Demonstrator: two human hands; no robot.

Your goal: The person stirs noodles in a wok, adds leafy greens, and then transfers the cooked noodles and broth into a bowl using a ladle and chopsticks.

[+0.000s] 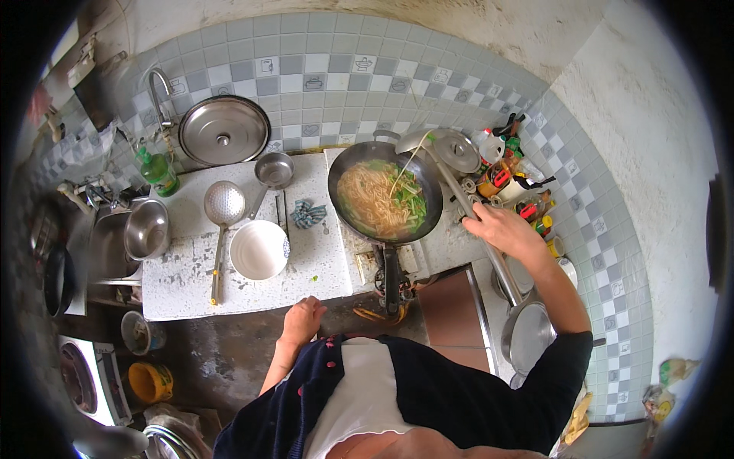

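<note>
My right hand [504, 229] is closed around the long metal handle of a turner [414, 139], whose broad head is raised at the upper right rim of a black wok [427, 226]. One noodle strand hangs from the turner down to the wok. Noodles [370, 195] and chopped green vegetables [414, 201] lie in broth in the wok. My left hand [302, 319] is at the counter's front edge with its fingers curled; nothing shows in it. Left of the wok on the counter are a white bowl [260, 251], a perforated skimmer [224, 203], a small metal ladle [274, 171], dark chopsticks [282, 211] and a striped cloth [308, 214].
A metal lid [457, 150] lies behind the wok's right side. Bottles and jars [499, 178] crowd the right wall. A large lid [223, 131] leans at the back wall beside a green pump bottle [157, 172]. Metal pots [530, 338] stand at the right.
</note>
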